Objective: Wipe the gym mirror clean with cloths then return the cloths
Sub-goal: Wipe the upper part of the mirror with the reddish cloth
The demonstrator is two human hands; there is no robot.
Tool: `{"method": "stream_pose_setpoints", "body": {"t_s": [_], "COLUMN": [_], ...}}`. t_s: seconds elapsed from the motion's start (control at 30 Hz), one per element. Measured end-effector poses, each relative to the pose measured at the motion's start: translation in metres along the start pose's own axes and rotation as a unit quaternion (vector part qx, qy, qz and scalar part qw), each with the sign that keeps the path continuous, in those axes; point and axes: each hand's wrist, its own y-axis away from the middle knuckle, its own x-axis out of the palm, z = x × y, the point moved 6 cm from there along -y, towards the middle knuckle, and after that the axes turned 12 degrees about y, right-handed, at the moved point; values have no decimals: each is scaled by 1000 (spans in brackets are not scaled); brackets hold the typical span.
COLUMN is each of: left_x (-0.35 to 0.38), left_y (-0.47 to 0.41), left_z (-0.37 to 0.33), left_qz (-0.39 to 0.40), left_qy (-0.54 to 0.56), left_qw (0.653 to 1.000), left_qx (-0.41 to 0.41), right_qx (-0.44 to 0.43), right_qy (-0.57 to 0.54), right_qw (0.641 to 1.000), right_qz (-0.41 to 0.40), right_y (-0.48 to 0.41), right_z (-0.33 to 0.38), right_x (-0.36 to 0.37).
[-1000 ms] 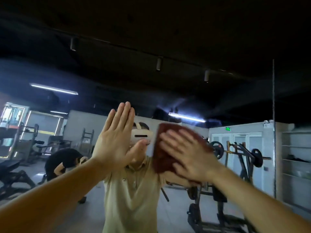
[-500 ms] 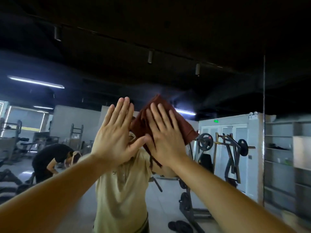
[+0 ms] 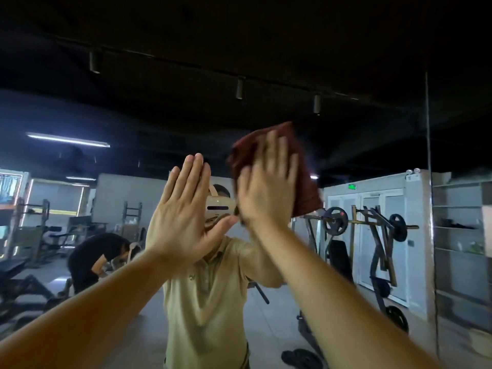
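Both hands keep straight fingers point(image 3: 193, 179) flat on the mirror point(image 3: 239, 35): our left hand point(image 3: 183, 211) braces, our right hand point(image 3: 266, 193) presses the brown cloth point(image 3: 303, 171), now swept up and rightward, so we judge wiping mid-course.

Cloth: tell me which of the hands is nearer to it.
Right. The right hand presses flat on the cloth, fingers straight. The left hand is held up flat to the cloth's left, apart from it.
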Motion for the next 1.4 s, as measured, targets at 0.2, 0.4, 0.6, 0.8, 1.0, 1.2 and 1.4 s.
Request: {"method": "stream_pose_setpoints", "body": {"t_s": [0.2,0.4,0.6,0.8,1.0,1.2,1.4], "left_x": [-4,6,8,4,21,14,11], "left_y": [2,1,1,2,2,0,97], "left_z": [-2,3,4,6,7,5,-22], "left_qz": [-3,-9,-16,-6,-19,-14,31], "left_qy": [28,-35,-31,-12,-103,-43,41], "left_qw": [1000,999,999,1000,994,999,998], "left_qx": [-10,2,13,12,-16,12,30], "right_qx": [-213,184,104,-323,115,91,-359], "right_qy": [6,36,-7,-11,30,-39,-84], "right_qw": [977,981,994,944,991,995,926], "right_qz": [25,41,9,62,58,29,84], "right_y": [47,-3,38,130,63,69,195], "right_z": [-39,-175,-40,-17,-172,-39,17], "right_x": [12,16,3,4,16,6,-7]}}
